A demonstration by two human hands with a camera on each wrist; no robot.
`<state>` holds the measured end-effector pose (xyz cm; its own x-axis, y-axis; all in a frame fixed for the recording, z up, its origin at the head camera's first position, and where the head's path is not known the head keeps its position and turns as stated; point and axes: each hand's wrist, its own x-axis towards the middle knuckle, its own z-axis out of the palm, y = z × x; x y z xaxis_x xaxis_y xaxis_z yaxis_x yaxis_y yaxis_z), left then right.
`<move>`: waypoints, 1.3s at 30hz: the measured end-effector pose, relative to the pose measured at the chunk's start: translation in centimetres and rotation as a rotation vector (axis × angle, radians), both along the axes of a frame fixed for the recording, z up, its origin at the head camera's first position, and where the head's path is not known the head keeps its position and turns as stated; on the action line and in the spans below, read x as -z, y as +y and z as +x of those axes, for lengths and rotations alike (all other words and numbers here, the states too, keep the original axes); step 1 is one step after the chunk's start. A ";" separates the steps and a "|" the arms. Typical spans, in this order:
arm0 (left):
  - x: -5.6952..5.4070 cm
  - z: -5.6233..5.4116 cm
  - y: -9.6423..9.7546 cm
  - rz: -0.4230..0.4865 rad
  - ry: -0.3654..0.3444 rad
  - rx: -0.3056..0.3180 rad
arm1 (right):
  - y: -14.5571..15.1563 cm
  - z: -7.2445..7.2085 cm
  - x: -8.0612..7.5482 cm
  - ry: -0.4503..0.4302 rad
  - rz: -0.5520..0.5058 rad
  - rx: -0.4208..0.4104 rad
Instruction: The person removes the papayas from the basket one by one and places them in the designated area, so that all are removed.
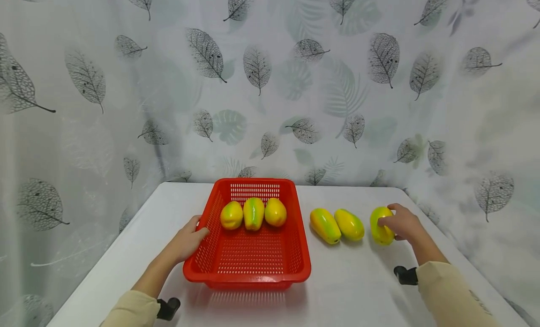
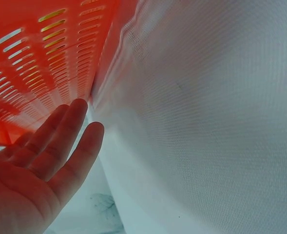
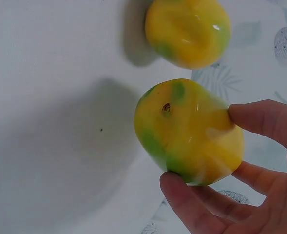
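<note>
At the left side of a red plastic basket [image 1: 253, 259], my left hand [image 1: 187, 240] grips the rim. Its thumb lies over the edge, while the fingers [image 2: 60, 141] run along the outside of the slotted wall. Inside the basket, three yellow-green papayas [image 1: 253, 214] sit in a row toward the back. My right hand [image 1: 407, 222] holds another papaya [image 1: 377, 234] at the right of the table. In the right wrist view, thumb and fingers pinch this papaya [image 3: 182, 131] from opposite sides, with a shadow on the white surface beside it.
Two more papayas [image 1: 325, 226] lie side by side on the white table [image 1: 350, 289], between the basket and my right hand. Behind and beside the table hangs a leaf-patterned curtain [image 1: 278, 107]. Dark wrist-worn pieces [image 1: 406, 275] stick out by both sleeves.
</note>
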<state>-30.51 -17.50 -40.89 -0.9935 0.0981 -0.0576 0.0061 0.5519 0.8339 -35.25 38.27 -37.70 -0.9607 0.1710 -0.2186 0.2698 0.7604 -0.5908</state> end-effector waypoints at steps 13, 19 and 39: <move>0.2 -0.1 0.0 0.012 0.006 -0.006 | -1.0 0.0 1.5 -0.042 0.012 0.027; 0.2 -0.1 0.0 0.018 0.005 -0.003 | -1.2 0.0 1.6 -0.057 0.004 0.031; 0.3 0.0 0.0 0.032 0.009 -0.009 | -0.9 -0.7 1.7 -0.076 0.072 -0.008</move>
<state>-30.55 -17.52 -41.21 -0.9948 0.0905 -0.0457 0.0087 0.5252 0.8510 -35.93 37.34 -39.35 -0.9432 0.1809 -0.2786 0.3053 0.8028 -0.5122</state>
